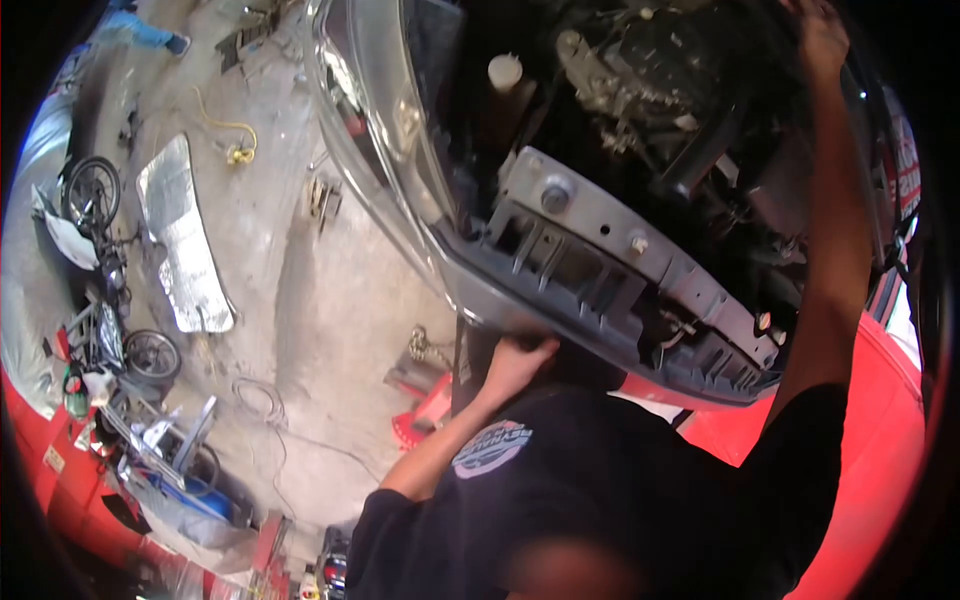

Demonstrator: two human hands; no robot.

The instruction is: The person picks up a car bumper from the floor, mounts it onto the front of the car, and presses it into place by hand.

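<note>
Left hand (pixel 520 366) at near edge of car front (pixel 610 222), right hand (pixel 825 45) beyond it, both grips unclear, shirt badge (pixel 492 450) nearest car front, partly legible, "REYNA…"

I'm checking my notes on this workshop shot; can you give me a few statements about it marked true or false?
1. The silver sheet lies on the floor. True.
2. The right hand is down by the car's front edge. False: it is up near the top of the picture; the left hand is by that edge.
3. The white cap is in the engine bay. True.
4. The yellow cord hangs over the engine bay. False: it lies on the floor.
5. The shirt is black. True.
</note>
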